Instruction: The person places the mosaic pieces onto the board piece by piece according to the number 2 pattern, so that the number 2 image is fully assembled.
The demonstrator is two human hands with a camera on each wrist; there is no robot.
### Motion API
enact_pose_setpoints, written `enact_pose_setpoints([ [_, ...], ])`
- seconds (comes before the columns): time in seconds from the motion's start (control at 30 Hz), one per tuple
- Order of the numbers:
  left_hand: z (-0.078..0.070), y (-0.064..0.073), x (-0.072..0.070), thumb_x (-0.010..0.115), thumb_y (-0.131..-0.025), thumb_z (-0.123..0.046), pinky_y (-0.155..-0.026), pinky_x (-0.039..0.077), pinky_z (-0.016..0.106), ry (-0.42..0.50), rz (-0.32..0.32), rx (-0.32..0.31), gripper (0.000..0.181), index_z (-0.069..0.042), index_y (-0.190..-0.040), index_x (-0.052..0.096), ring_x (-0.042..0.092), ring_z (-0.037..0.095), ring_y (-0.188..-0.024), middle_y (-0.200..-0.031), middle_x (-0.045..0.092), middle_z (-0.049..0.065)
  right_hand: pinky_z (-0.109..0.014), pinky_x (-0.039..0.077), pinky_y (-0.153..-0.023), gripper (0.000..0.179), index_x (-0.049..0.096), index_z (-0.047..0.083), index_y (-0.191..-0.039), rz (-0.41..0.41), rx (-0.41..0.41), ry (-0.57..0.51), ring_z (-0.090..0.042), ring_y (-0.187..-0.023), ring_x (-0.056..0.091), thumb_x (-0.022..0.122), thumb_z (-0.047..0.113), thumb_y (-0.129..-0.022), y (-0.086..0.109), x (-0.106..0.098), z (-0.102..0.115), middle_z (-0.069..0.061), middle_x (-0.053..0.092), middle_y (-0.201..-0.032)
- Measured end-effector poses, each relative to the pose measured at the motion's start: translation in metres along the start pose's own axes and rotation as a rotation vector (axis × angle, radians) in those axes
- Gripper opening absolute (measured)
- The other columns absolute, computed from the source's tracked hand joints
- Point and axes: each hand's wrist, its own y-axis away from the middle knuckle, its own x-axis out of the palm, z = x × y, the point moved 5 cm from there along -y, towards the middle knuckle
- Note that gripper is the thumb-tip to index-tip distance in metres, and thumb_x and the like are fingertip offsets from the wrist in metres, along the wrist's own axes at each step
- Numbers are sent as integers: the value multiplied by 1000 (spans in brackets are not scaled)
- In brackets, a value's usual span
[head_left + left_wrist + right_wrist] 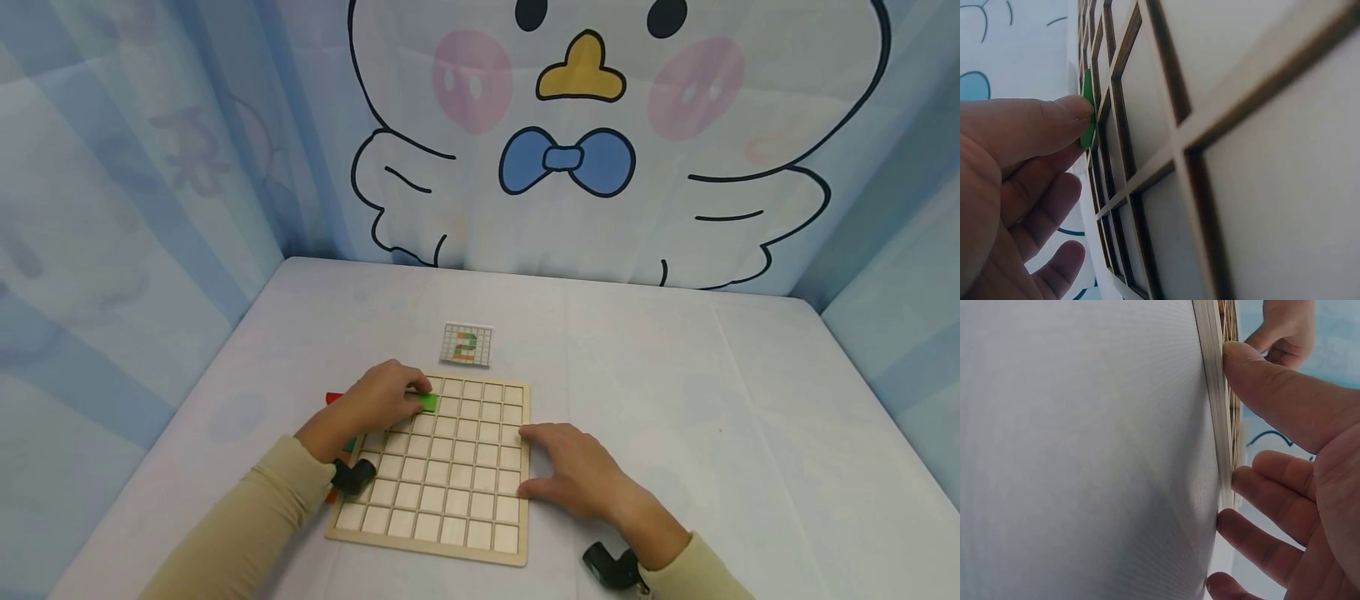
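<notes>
The left hand (pixel 384 397) is pinching a green piece (pixel 430 402) at the upper-left cells of the grid board (pixel 457 504); the right hand (pixel 576 467), thumb and fingers spread apart, is touching the board's right edge, white table (pixel 735 433) stretching beyond.

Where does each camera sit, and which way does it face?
Head: worn on the head, facing forward and down at the board; left grip, right grip and sleeves show.
Left wrist: worn on that wrist, facing across the board; left grip pinches the green tile.
Right wrist: worn on that wrist, facing the table and board edge; right grip shows, left grip beyond.
Shared: head and left wrist show the tile.
</notes>
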Motion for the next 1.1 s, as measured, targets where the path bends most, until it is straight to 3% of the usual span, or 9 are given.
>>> enact_pose_setpoints([
  [0.73, -2, -1, 0, 74, -92, -11, -89, 51, 43, -1, 3, -1, 20, -8, -111, 73, 61, 28, -106, -108, 71, 3, -53, 40, -104, 67, 58, 0, -134, -4, -10, 5, -35, -127, 52, 83, 35, -82, 0, -2, 1, -14, 60, -134],
  [1.1, 9, 3, -2, 71, -95, -17, -95, 50, 46, 160, 83, -109, 32, -9, -126, 70, 59, 32, -120, -126, 66, 8, -54, 40, -104, 68, 59, 1, -134, -1, 3, -4, -35, -127, 52, 83, 36, -81, 0, -1, 0, -14, 60, -134],
])
